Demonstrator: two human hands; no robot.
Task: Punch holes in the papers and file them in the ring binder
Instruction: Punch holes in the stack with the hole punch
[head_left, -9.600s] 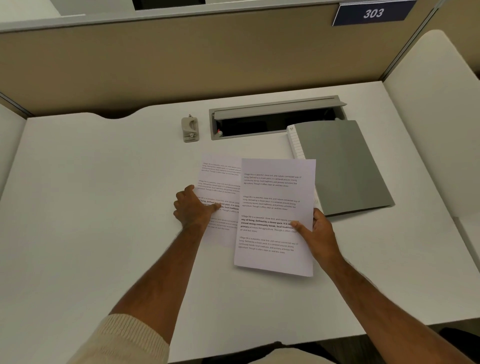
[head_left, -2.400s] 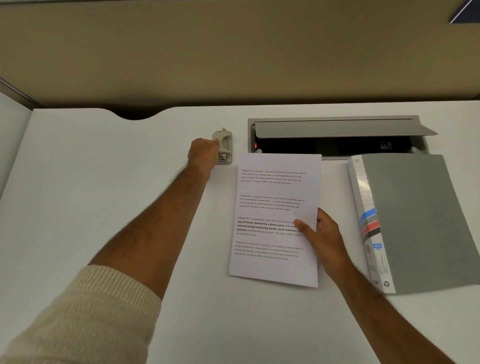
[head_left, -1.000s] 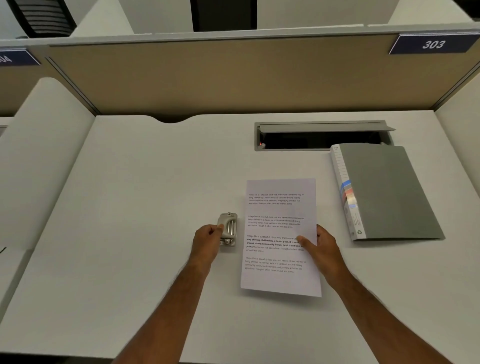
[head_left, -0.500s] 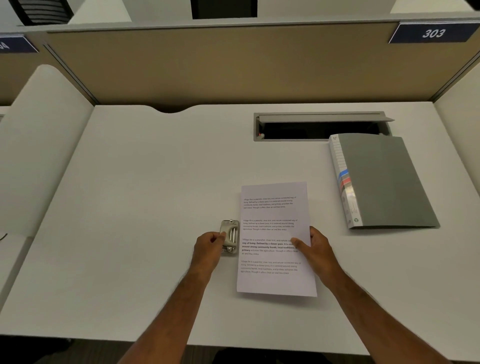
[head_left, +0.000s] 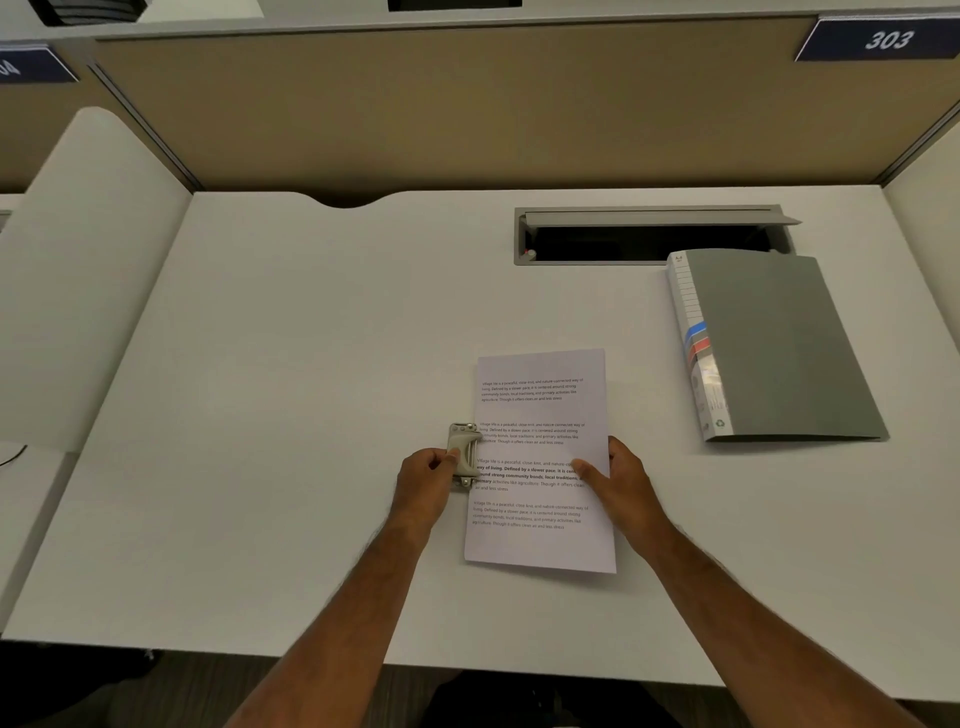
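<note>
The printed papers (head_left: 540, 415) lie stacked on the white desk (head_left: 291, 395), just right of centre. A small beige hole punch (head_left: 464, 453) sits against the middle of their left edge, its mouth over the margin. My left hand (head_left: 423, 478) grips the punch from the left. My right hand (head_left: 621, 480) holds the stack at its right edge, thumb on top of the sheets. The grey ring binder (head_left: 779, 343) lies closed at the right, spine with blue and red marks facing left.
An open grey cable tray (head_left: 644, 236) is sunk in the desk behind the binder. A tan partition (head_left: 467, 104) closes the back; white side panels (head_left: 78, 270) stand on both sides. The desk's front edge runs below my forearms.
My left hand brought the punch from the back of the desk to the papers' left edge and has now pushed it onto the margin. My right hand kept holding the stack.
</note>
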